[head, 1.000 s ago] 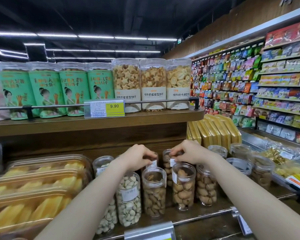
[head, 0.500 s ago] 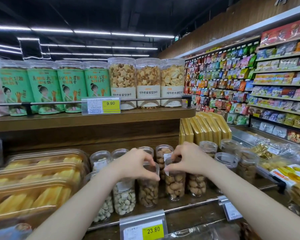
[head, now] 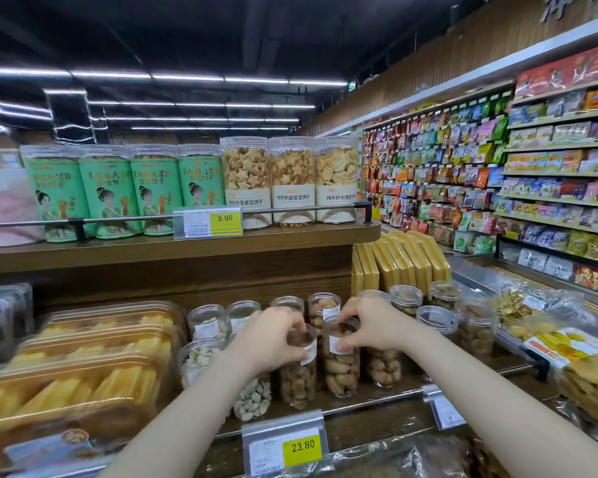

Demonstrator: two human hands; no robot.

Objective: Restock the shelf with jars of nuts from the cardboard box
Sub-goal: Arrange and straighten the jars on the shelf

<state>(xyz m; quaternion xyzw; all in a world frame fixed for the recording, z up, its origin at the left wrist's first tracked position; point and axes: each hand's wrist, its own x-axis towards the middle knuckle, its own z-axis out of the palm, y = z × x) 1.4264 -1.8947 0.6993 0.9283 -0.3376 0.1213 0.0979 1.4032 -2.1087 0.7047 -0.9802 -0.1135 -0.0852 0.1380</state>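
Gripping a clear plastic jar of brown nuts (head: pixel 297 370) at its lid, the left hand (head: pixel 273 336) had drawn it to the wooden shelf's (head: pixel 377 396) front rail; the right hand (head: pixel 370 326) likewise pinched a neighbouring clear jar of larger nuts (head: pixel 340 367), so facing-up looked nearly finished.

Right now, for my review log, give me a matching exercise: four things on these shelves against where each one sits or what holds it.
Things:
1. brown-nut jar
2. green-label jars
3. yellow 23.80 tag
4. pistachio jar

Places:
A. upper shelf, left part
B. front rail of the lower shelf
C. gripped at its top by the right hand
D. lower shelf, below the left hand

Pairs: 1-C, 2-A, 3-B, 4-D
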